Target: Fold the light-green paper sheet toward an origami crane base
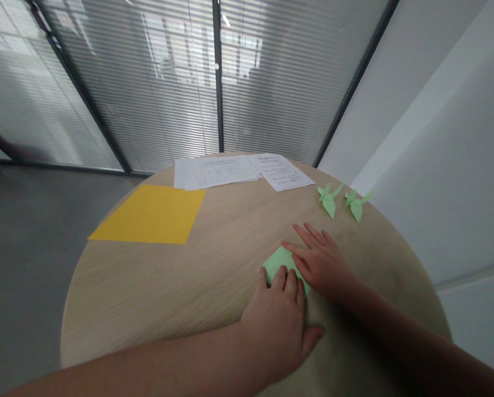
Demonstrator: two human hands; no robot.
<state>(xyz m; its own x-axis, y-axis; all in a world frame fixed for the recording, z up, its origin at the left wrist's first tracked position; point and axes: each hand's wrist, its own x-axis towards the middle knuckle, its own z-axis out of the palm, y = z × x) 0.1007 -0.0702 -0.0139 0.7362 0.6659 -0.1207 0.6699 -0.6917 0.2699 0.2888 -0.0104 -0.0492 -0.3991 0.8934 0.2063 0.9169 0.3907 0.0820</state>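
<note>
I have the left hand (275, 320) and the right hand (323, 263) on one green paper (277, 260).
On my feed the left hand lies unclenched, fingertips resting on the paper just ahead of it; the right hand is spread loosely over the paper's right side, gripping nothing. Beyond the right hand, a folded bird (328, 205) stands on the tabletop (230, 248), with a second bird (356, 209) just beside it. Ahead and left of the left hand I see a yellow sheet (151, 214).
</note>
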